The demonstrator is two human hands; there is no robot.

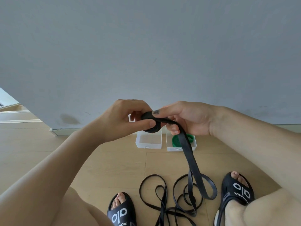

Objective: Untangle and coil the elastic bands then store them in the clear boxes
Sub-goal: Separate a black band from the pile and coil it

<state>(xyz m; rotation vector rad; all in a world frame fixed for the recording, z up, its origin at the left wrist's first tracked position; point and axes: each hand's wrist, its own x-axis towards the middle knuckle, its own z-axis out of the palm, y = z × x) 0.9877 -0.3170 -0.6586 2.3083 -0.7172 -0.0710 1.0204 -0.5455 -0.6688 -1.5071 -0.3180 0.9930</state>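
Above the two boxes (pixel 149 145), both hands pinch a flat black band (pixel 187 149): left hand (pixel 123 118) clamps its small coil, right hand (pixel 187 119) grips the tail drooping floorward.

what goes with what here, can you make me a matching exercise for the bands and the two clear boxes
Things:
1. green band
2. black band
3. left clear box
4. loose black bands

States:
a. lying tangled on the floor
b. half coiled, held in both hands
c. coiled inside the right clear box
d. holds no band

Pairs: 1-c, 2-b, 3-d, 4-a
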